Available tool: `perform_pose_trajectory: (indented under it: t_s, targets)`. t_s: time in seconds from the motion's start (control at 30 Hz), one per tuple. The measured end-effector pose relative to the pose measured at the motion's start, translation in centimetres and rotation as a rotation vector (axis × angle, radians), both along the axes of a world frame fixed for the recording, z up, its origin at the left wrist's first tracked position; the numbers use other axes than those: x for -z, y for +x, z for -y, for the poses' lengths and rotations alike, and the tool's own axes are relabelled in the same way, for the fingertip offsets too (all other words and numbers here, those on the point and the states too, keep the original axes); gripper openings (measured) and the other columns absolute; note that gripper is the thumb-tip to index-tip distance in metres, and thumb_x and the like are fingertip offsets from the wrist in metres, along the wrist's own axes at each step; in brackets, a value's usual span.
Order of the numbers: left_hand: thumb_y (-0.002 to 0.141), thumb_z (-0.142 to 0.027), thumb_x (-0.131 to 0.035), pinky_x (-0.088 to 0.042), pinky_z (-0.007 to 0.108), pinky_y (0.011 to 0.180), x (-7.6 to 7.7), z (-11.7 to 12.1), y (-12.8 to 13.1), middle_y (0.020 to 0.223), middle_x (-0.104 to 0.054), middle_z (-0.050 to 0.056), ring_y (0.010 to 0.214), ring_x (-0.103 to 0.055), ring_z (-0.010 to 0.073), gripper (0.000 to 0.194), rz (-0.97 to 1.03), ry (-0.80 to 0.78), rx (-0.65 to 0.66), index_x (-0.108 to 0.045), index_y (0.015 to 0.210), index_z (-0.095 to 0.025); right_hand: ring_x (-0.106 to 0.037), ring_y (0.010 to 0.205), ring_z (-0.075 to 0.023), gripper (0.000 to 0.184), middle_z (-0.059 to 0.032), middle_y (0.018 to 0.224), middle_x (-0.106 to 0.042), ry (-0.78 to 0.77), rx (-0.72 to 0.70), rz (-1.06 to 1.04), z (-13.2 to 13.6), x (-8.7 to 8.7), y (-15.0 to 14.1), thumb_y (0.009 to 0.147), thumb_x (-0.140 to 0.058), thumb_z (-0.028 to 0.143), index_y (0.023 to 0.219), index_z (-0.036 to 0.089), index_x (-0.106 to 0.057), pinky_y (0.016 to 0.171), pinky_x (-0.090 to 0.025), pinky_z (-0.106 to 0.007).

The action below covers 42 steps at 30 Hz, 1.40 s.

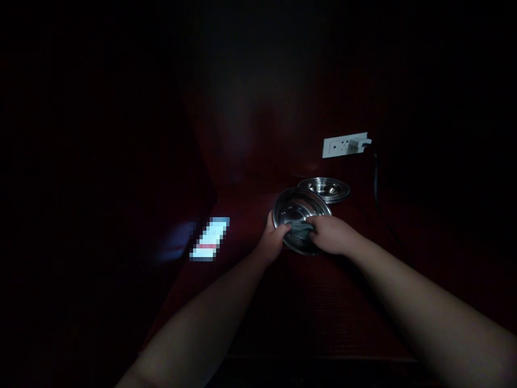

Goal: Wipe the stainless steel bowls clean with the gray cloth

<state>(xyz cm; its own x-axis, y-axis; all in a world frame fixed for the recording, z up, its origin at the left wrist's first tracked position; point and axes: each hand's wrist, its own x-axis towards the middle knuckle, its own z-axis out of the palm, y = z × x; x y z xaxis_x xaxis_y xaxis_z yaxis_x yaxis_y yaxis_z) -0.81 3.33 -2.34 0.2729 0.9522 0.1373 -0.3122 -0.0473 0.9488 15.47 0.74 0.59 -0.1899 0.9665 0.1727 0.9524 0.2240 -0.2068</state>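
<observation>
A shiny metal bowl is tilted toward me above the dark red tabletop. My left hand grips its left rim, thumb over the edge and fingers behind the wall. Inside the bowl, my right hand presses a dark greenish cloth against the inner surface, its fingers closed on it. The right fingertips are partly hidden by the cloth and shadow. Just behind the held bowl, more metal bowls, seemingly stacked, rest on the table.
A lit phone, its screen blurred out, lies left of my hands. On the back wall is a white socket panel with a plug in it. A dark cable hangs at the right. The surroundings are very dark.
</observation>
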Motion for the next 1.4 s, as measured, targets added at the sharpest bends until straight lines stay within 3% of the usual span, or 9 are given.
perform_pose_trajectory:
  t_s: [0.3, 0.5, 0.73, 0.97, 1.23, 1.4]
  targets:
    - [0.069, -0.024, -0.061, -0.040, 0.040, 0.096, 0.3, -0.4, 0.2, 0.113, -0.059, 0.007, 0.108, -0.053, 0.0236, 0.053, -0.009, 0.012, -0.041, -0.047, 0.119, -0.022, -0.056, 0.067, -0.0148, 0.019, -0.0037, 0.077, -0.064, -0.072, -0.329, -0.228, 0.7, 0.1, -0.6, 0.069, -0.048, 0.013, 0.082, 0.018, -0.061, 0.063, -0.041, -0.026]
    - [0.070, -0.026, -0.060, -0.040, 0.038, 0.095, 0.7, -0.6, 0.3, 0.113, -0.059, 0.007, 0.105, -0.055, 0.0225, 0.054, 0.004, 0.008, -0.034, -0.045, 0.122, -0.022, -0.055, 0.071, -0.0145, 0.018, -0.0028, 0.079, -0.062, -0.062, -0.457, -0.296, 0.8, 0.4, -0.8, 0.069, -0.048, 0.012, 0.082, 0.017, -0.059, 0.067, -0.042, -0.027]
    - [0.070, -0.027, -0.061, -0.041, 0.038, 0.094, 0.6, -0.6, 0.4, 0.109, -0.061, 0.007, 0.103, -0.056, 0.0226, 0.050, 0.016, 0.005, -0.040, -0.048, 0.118, -0.021, -0.055, 0.077, -0.0163, 0.019, -0.0045, 0.084, -0.062, 0.012, -0.513, -0.340, 0.9, 0.4, -1.2, 0.069, -0.049, 0.012, 0.085, 0.017, -0.059, 0.075, -0.043, -0.031]
    - [0.070, -0.027, -0.062, -0.042, 0.039, 0.093, 0.6, -0.7, 0.4, 0.109, -0.061, 0.007, 0.102, -0.056, 0.0223, 0.048, 0.004, -0.018, -0.048, -0.049, 0.116, -0.021, -0.055, 0.085, -0.0187, 0.025, -0.0073, 0.092, -0.062, 0.062, -0.427, -0.296, 0.6, 1.0, -1.3, 0.071, -0.050, 0.014, 0.093, 0.016, -0.060, 0.080, -0.043, -0.034]
    - [0.068, -0.024, -0.064, -0.042, 0.042, 0.093, 0.1, -0.4, 0.6, 0.112, -0.060, 0.007, 0.106, -0.055, 0.0235, 0.052, 0.039, -0.048, -0.051, -0.048, 0.117, -0.022, -0.057, 0.088, -0.0221, 0.020, -0.0093, 0.093, -0.064, 0.131, -0.162, -0.126, 0.0, 1.2, -0.5, 0.070, -0.053, 0.017, 0.087, 0.018, -0.062, 0.082, -0.044, -0.035]
    - [0.068, -0.024, -0.064, -0.042, 0.042, 0.094, 0.0, -0.3, 0.6, 0.113, -0.060, 0.007, 0.107, -0.054, 0.0242, 0.049, 0.043, -0.038, -0.030, -0.049, 0.115, -0.021, -0.059, 0.086, -0.0222, 0.018, -0.0088, 0.091, -0.065, 0.119, -0.090, -0.034, -0.1, 1.0, -0.2, 0.071, -0.052, 0.019, 0.086, 0.019, -0.062, 0.081, -0.044, -0.034]
